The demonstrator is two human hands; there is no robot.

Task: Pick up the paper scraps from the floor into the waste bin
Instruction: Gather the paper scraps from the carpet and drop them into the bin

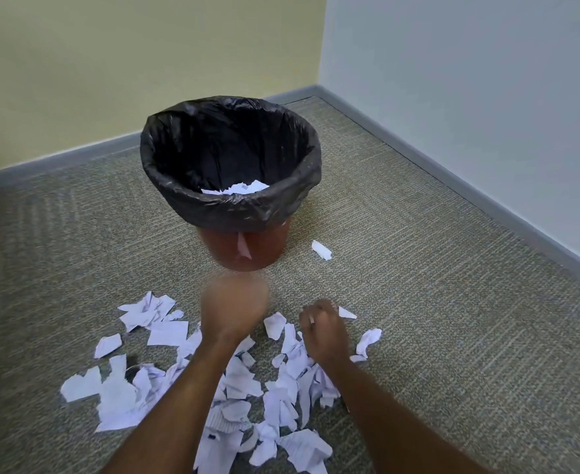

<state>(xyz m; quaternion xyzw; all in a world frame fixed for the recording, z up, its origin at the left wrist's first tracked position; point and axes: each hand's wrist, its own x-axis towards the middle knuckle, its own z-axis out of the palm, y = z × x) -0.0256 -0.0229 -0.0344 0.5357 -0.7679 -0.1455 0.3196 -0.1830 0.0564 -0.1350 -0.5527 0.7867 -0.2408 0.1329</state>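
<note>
Both arms reach out over the scraps strewn on the carpet just short of the bin — the left hand is a blur, fingers curled, and I cannot tell whether it holds anything. The right hand is down among the scraps, fingers bunched into a loose fist, its grip hidden from here. A few scraps already lie inside the black liner — one stray piece sits alone right of the bin.
</note>
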